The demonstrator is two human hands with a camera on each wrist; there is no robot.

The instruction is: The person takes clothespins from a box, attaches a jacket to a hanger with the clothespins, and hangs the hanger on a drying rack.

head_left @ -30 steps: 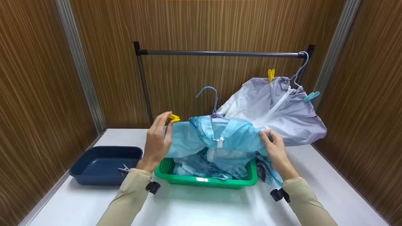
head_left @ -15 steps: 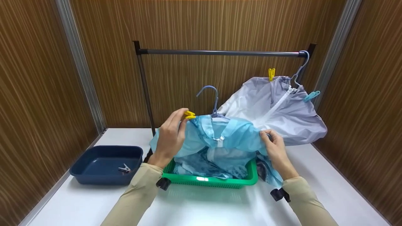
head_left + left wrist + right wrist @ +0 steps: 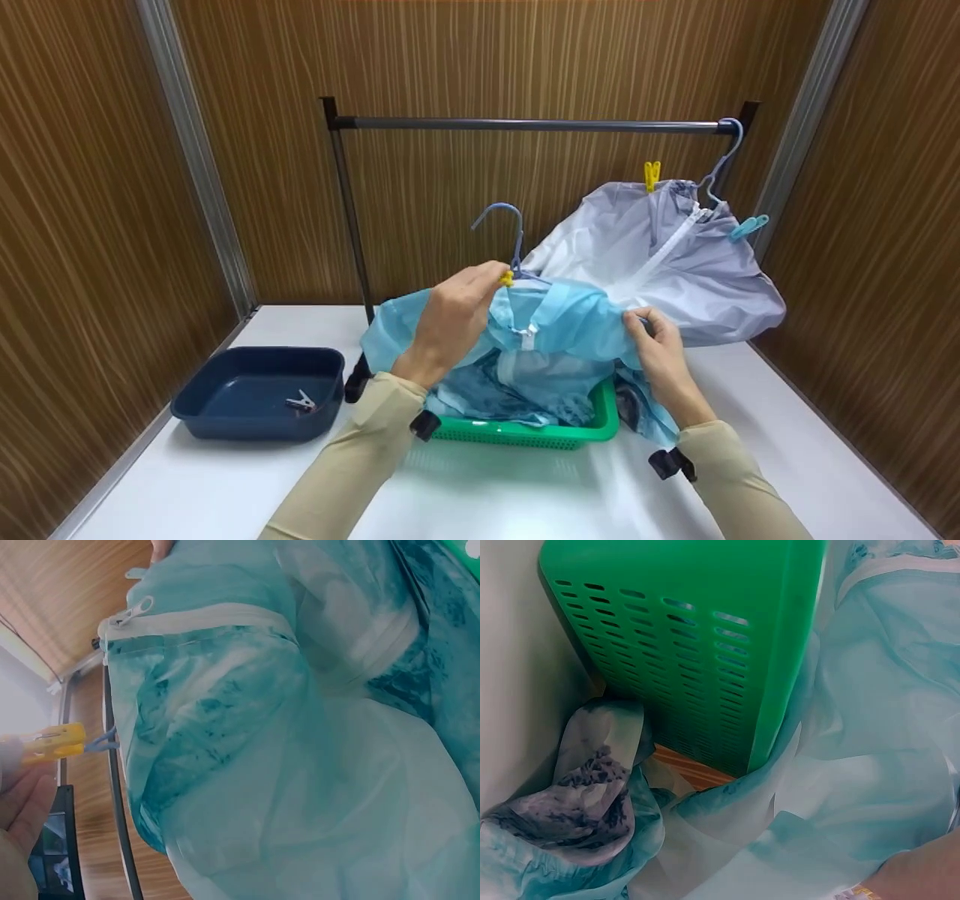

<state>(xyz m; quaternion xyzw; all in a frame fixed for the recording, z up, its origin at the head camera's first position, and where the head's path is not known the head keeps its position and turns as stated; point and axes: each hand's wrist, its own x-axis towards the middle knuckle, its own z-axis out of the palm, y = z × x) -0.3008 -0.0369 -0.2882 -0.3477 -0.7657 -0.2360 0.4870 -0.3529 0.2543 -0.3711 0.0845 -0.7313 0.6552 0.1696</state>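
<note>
My left hand (image 3: 459, 315) pinches a yellow clothespin (image 3: 508, 278) beside the neck of a blue-violet hanger (image 3: 519, 240). In the left wrist view the clothespin (image 3: 64, 739) overlaps the hanger's hook, just off the collar. The hanger sits inside a light-blue zip jacket (image 3: 581, 319), whose shoulders spread over a green basket (image 3: 600, 435). My right hand (image 3: 661, 360) pinches the jacket's right shoulder, near the hanger's end. In the right wrist view the jacket's cloth (image 3: 870, 727) drapes past the basket's slotted side (image 3: 652, 637). My left hand hides the jacket's left shoulder in part.
A dark rack bar (image 3: 525, 124) spans the back. At its right end hangs a lilac-white jacket (image 3: 645, 262) with a yellow clothespin (image 3: 652, 176) and a teal clothespin (image 3: 748, 226). A navy tray (image 3: 217, 427) with a small clip (image 3: 301, 402) stands at left.
My left hand has moved right along the jacket with the yellow clothespin, from the left sleeve past the collar's left edge to the hanger's neck. My right hand has stayed in place.
</note>
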